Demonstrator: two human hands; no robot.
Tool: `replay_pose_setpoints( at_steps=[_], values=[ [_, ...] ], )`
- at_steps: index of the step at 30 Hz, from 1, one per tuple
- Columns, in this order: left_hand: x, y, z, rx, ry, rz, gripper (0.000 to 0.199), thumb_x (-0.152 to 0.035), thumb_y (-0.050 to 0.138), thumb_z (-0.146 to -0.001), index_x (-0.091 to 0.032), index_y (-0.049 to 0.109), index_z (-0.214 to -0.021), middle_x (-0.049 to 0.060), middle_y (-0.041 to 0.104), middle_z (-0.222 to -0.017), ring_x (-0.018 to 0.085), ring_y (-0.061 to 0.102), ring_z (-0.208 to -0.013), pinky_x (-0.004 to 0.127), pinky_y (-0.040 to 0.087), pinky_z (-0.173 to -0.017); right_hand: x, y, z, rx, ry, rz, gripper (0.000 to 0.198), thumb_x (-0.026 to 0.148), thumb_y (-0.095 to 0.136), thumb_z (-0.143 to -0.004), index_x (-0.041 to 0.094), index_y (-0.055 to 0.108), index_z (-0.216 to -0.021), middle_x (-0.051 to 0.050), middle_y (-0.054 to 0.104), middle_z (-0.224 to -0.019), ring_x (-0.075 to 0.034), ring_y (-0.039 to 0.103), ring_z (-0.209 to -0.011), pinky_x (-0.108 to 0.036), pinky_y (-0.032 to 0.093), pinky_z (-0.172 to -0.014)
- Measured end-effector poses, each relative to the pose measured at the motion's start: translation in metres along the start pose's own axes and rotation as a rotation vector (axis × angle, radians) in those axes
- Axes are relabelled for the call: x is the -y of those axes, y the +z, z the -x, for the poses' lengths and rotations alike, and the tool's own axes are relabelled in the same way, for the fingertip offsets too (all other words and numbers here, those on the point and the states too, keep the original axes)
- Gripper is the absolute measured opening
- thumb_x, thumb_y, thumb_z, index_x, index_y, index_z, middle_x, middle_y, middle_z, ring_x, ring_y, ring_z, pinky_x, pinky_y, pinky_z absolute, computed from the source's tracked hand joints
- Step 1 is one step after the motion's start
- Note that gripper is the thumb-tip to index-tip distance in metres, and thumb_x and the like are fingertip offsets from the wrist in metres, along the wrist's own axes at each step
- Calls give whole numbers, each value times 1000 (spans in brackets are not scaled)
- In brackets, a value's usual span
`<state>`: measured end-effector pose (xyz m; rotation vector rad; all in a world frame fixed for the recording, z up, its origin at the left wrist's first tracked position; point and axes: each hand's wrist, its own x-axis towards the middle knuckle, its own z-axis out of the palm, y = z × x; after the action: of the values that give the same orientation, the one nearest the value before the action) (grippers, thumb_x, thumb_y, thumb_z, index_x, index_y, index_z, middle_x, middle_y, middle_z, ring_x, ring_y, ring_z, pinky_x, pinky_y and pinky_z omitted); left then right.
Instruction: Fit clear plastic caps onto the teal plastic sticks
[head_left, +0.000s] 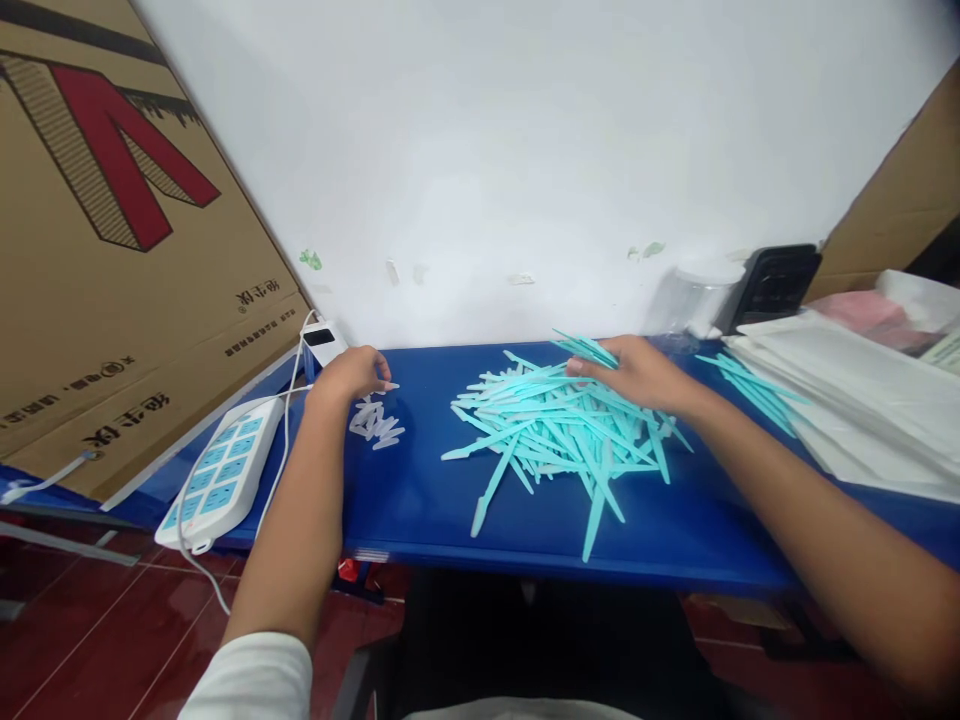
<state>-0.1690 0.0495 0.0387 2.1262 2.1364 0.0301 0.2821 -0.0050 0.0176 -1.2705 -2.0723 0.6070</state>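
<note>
A loose heap of thin turquoise plastic sticks [555, 430] with flattened, blade-like ends spreads over the blue table [420, 510]. At the heap's back right, my right hand [634, 372] is closed round a small bunch of turquoise sticks [583, 346], their tips pointing left. My left hand [354, 374] is over the table's left part, with thumb and fingers pinched on a small whitish plastic piece [393, 386]. Just below those fingers lies a little pile of similar translucent pieces [376, 424].
A white power strip [225, 470] with cables lies at the left edge, beside a large cardboard box [150, 330]. On the right are a few separate turquoise sticks [757, 392], stacked white bags [862, 400], a clear jar [701, 295] and a black holder [776, 285]. A white wall [480, 180] stands behind.
</note>
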Motion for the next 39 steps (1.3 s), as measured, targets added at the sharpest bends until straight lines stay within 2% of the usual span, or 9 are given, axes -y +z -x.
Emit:
replay_pose_setpoints(
  at_steps=[6, 11, 14, 18, 22, 25, 29, 33, 39],
  values=[
    [-1, 15, -10, -20, 14, -31, 28, -31, 83, -72, -23, 79, -98, 9, 79, -91, 23, 71, -76, 28, 47, -66, 0, 5, -1, -2, 57, -138, 41, 57, 59, -96, 19, 75, -92, -10, 80, -97, -26, 74, -83, -35, 56, -68],
    [-1, 24, -18, -20, 29, -76, 15, -25, 78, -75, -21, 78, -89, 11, 78, -90, 24, 71, -77, 29, 47, -68, 0, 0, -4, -135, -3, -46, 35, 49, 58, -96, 21, 75, -85, -9, 80, -95, -27, 74, -92, -35, 54, -77],
    [-1, 28, -22, -39, 48, -77, 11, -25, 77, -76, -19, 75, -85, 12, 78, -92, 26, 71, -84, 31, 48, -73, 3, -3, -2, -114, 33, -99, 36, 52, 56, -97, 20, 72, -92, -8, 77, -85, -23, 70, -73, -33, 50, -65],
    [-3, 31, -25, -45, 96, -49, 10, -27, 72, -82, -19, 72, -89, 11, 78, -96, 25, 70, -89, 29, 48, -74, 7, -3, 2, -63, 41, -111, 45, 66, 52, -98, 22, 56, -87, -1, 65, -69, -15, 52, -54, -31, 43, -58],
    [-23, 32, -20, -134, 261, 186, 19, -32, 65, -91, -18, 70, -103, 8, 75, -98, 20, 68, -89, 28, 49, -79, 12, -2, 5, 27, 32, -262, 50, 73, 53, -95, 24, 45, -84, 4, 53, -64, -13, 42, -53, -29, 37, -54],
    [-54, 37, -11, -239, 423, 468, 32, -38, 64, -93, -16, 71, -114, 8, 74, -98, 19, 67, -89, 29, 51, -83, 18, -3, 6, 94, 36, -328, 53, 73, 54, -94, 23, 46, -80, 4, 50, -64, -11, 38, -53, -28, 33, -53],
    [-101, 50, 4, -238, 549, 817, 44, -50, 69, -91, -15, 74, -118, 11, 74, -100, 20, 68, -89, 30, 52, -76, 24, -5, 7, 121, 102, -321, 53, 70, 55, -96, 20, 53, -76, 4, 45, -60, -10, 34, -51, -27, 29, -50],
    [-129, 64, 16, -155, 584, 1048, 44, -49, 79, -84, -14, 74, -110, 11, 75, -96, 19, 70, -84, 29, 54, -72, 21, -7, 6, 121, 117, -357, 51, 63, 54, -100, 19, 57, -74, 1, 47, -60, -9, 35, -49, -26, 29, -47],
    [-137, 67, 24, -72, 506, 1232, 45, -49, 87, -77, -14, 71, -99, 10, 77, -90, 19, 73, -76, 29, 55, -67, 13, -13, 5, 107, 82, -333, 55, 72, 54, -96, 21, 62, -78, 1, 51, -51, -13, 46, -42, -28, 40, -45]
  ],
)
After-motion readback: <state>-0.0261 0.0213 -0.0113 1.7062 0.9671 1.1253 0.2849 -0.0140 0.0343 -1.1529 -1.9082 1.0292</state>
